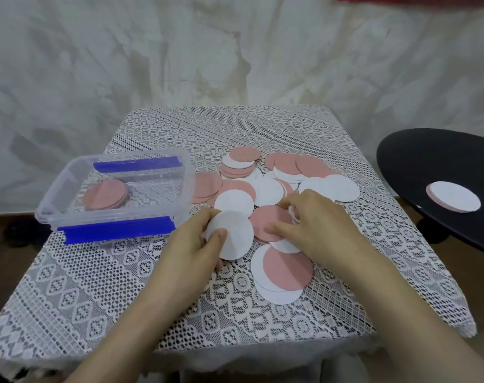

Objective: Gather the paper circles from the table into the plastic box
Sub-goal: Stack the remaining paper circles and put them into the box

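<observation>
White lace cloth covers the worktop (124, 286), with a pale draped sheet behind. The left hand (196, 244) has its fingers (218, 234) pinching a white paper circle (232, 236), thumb on top. Just beside it, the right hand (315, 225) curls its fingers over a pink paper circle (265, 222), thumb pressing the near edge. Beyond them spreads a loose heap of pink and white paper circles (276, 178). Left of the heap stands the clear plastic box with blue clips (50, 205), a few pink circles (105, 197) inside. Off to the right, a black round tray (434, 161) carries a small stack of circles (453, 200).
</observation>
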